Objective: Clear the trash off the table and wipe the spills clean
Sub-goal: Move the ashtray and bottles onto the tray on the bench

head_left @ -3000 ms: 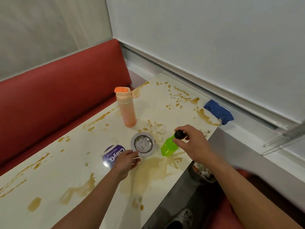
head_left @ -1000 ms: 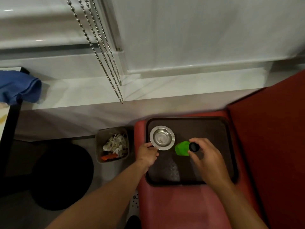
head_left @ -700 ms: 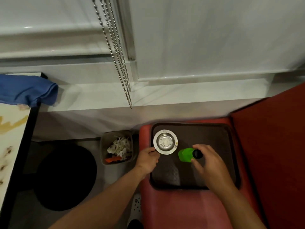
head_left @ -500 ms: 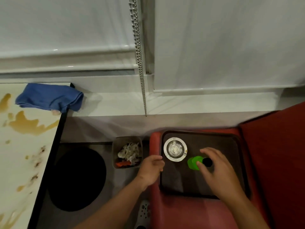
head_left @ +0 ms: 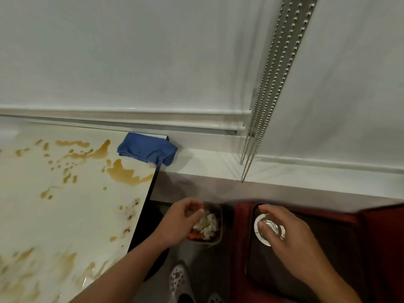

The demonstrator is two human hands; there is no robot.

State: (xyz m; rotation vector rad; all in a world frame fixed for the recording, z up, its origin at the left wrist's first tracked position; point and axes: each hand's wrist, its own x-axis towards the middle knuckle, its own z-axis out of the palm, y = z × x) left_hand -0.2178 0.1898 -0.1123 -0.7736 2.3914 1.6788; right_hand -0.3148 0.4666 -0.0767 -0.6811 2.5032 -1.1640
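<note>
Head view: the step in hand looks like the clearing one, with dishes being parked off the bench before any wiping. At the lower right of the frame, the right hand is hovering over a steel bowl sitting on a dark tray, which is lying on a red seat. Its fingers are loosely spread over the bowl's rim; whether they are touching it or just above it I cannot tell, since the hand is blurred, but they are not curling round anything. The left hand, at lower centre, is hanging with fingers loosely curled and holding nothing, just above and left of a small bin full of scraps on the floor.

At the left of the frame the bench is lying streaked with brown spills, none yet wiped. A blue cloth is sitting crumpled at the bench's far right corner, overhanging the edge, well apart from both hands.

The next move probably calls for turning back to the bench, reaching up and left to the cloth, gripping it, and drawing it across the spills, starting with the big puddle just below it.
</note>
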